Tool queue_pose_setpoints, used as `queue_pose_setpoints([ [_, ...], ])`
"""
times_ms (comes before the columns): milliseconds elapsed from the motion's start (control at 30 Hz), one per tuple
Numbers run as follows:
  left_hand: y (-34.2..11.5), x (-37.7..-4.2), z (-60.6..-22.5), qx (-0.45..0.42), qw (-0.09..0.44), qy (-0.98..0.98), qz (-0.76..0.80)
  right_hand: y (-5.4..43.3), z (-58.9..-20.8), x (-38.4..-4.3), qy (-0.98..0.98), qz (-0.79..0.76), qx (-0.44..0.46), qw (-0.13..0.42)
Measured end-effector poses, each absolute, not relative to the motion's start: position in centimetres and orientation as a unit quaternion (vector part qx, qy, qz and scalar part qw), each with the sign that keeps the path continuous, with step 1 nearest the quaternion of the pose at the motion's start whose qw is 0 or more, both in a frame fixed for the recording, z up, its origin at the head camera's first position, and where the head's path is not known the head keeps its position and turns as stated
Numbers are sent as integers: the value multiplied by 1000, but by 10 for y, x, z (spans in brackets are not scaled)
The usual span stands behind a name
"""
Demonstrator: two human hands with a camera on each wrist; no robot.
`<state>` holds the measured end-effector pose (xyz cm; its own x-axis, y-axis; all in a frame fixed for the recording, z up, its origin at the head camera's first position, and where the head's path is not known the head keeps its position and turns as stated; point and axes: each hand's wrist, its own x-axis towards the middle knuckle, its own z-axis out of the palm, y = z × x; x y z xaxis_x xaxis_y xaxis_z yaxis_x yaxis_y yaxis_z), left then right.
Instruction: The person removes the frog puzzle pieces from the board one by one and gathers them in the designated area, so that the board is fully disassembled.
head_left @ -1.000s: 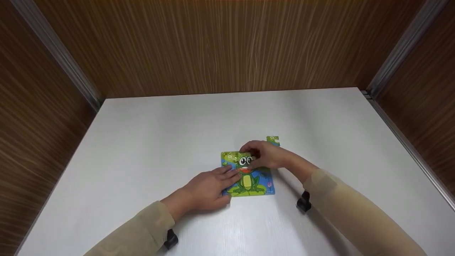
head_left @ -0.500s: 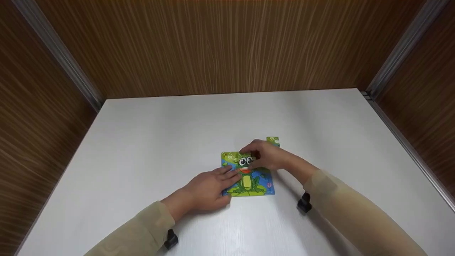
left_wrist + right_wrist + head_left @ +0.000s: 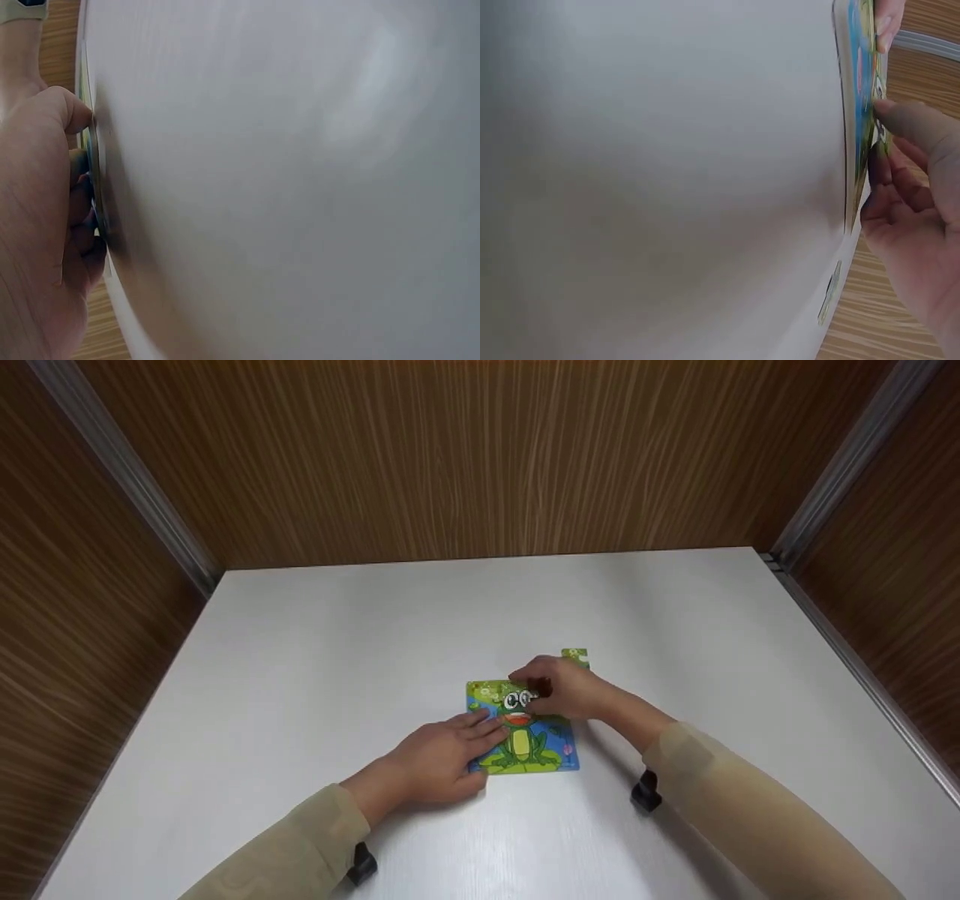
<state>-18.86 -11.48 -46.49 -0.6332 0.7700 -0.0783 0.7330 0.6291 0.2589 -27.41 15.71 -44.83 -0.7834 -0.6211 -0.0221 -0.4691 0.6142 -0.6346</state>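
Observation:
A square jigsaw puzzle [image 3: 520,745] with a green frog lies flat on the white table. My left hand [image 3: 442,757] rests over its left side, fingers stretched across the picture and thumb near its lower left corner; in the left wrist view the thumb [image 3: 75,112] meets the puzzle's edge. At the upper part of the puzzle, my right hand [image 3: 566,688] pinches a puzzle piece [image 3: 517,700] bearing the frog's eyes between thumb and fingers. The right wrist view shows this piece close over the board, partly covered by the fingertips. The puzzle's upper right corner is hidden under the right hand.
A loose green puzzle piece [image 3: 575,655] lies on the table just beyond the right hand, partly covered by it. The white table [image 3: 300,660] is bounded by a wood-grain panel [image 3: 480,457] at the back and similar panels at both sides.
My right hand has shifted very slightly to the right, and the eye piece has turned a little in its fingers. The left hand and the board have stayed in place.

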Motion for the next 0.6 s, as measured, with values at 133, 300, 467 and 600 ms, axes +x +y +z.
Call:
queue_pose_setpoints([
  [133, -114, -188, -465, 414, 94, 900, 100, 161, -449, -274, 886, -317, -315, 126],
  [300, -115, -188, -463, 416, 99, 899, 98, 160, -450, -274, 885, -328, -301, 135],
  [467, -115, -188, -465, 419, 95, 898, 98, 160, -451, -273, 888, -332, -293, 126],
  [600, -114, -188, -465, 421, 98, 897, 92, 164, -449, -272, 887, -346, -282, 119],
])
